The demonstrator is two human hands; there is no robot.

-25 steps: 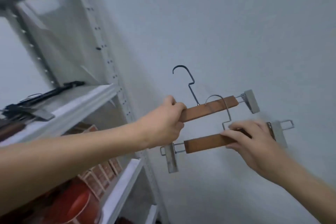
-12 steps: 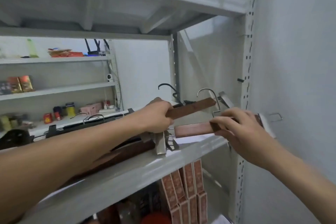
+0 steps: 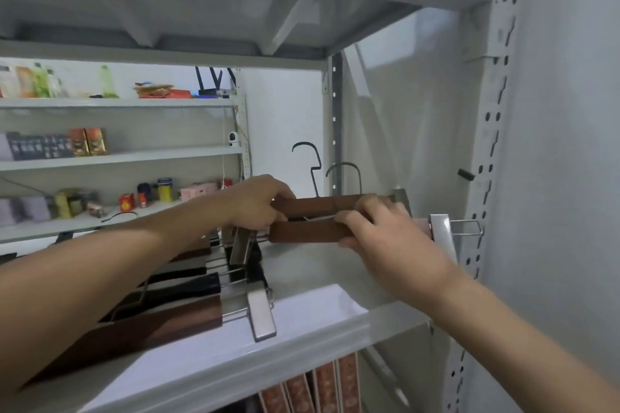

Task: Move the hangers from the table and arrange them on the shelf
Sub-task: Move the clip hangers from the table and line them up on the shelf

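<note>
Fingers of left hand [image 3: 258, 201] curl round upper wooden hanger [image 3: 322, 205]; right hand [image 3: 379, 231] grips lower wooden hanger [image 3: 302, 232]. I log both bars held just above the shelf [image 3: 302, 315], beside stacked hangers [image 3: 188, 292] lying there.

A single view is given, taken from a head-worn camera that is aimed forward and slightly downward into a white metal shelf [image 3: 302, 322]. The shelf is seen from close range, with its upper board overhead and its right upright [image 3: 493, 144] beside the wall. Both forearms are taken in from below the frame's bottom edge. Further shelving is caught beyond, left of that upright.
</note>
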